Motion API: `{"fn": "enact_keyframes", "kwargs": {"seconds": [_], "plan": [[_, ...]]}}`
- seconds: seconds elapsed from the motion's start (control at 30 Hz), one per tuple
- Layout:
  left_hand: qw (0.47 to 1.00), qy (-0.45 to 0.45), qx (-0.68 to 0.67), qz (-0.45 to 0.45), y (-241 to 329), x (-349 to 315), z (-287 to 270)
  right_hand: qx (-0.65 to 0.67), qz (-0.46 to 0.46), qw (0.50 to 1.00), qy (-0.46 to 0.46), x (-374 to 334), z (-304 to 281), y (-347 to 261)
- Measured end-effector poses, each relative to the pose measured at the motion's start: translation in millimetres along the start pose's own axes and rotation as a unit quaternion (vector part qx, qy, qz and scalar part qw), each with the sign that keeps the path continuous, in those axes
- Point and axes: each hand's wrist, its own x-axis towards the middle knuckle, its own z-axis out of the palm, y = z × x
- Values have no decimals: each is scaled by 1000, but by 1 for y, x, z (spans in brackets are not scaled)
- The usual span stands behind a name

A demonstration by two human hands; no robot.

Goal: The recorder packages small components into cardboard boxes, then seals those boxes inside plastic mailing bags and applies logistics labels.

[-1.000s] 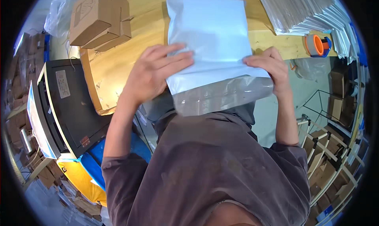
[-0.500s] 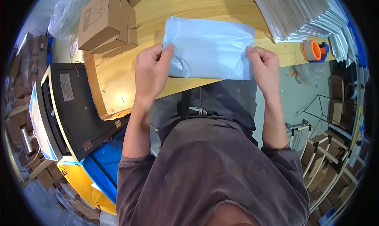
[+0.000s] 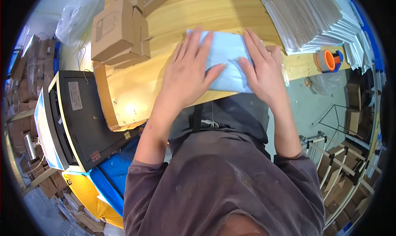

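A pale blue plastic mailing bag (image 3: 228,73) lies flat at the near edge of the wooden table. My left hand (image 3: 190,69) rests on its left part with the fingers spread out and the thumb pointing inward. On the right side of the bag lies my right hand (image 3: 264,69), fingers stretched out and thumb toward the middle. Both palms press down on the bag and cover its side edges. Whatever the bag may contain is hidden.
Brown cardboard boxes (image 3: 115,30) are stacked at the table's far left. A thick pile of silvery-white flat mailers (image 3: 305,19) lies at the far right, with an orange and blue tape dispenser (image 3: 328,61) beside it. A black cabinet (image 3: 88,116) stands left of the table (image 3: 177,13).
The bag was held up by its two sides between closed fingers. Now it is down on the table, and both hands have let go, opened and moved inward onto it.
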Motion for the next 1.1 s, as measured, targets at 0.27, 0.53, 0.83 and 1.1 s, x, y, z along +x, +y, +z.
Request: {"fn": "enact_keyframes", "kwargs": {"seconds": [0.27, 0.53, 0.83, 1.1], "plan": [[996, -8, -20, 88, 43, -4, -4, 203, 111, 964, 133, -48, 1, 41], [987, 114, 37, 112, 30, 102, 33, 500, 194, 807, 249, -68, 2, 31], [785, -153, -536, -270, 65, -61, -62, 703, 43, 702, 104, -60, -33, -59], [909, 62, 0, -413, -123, -190, -133, 591, 126, 797, -4, -12, -46, -33]]}}
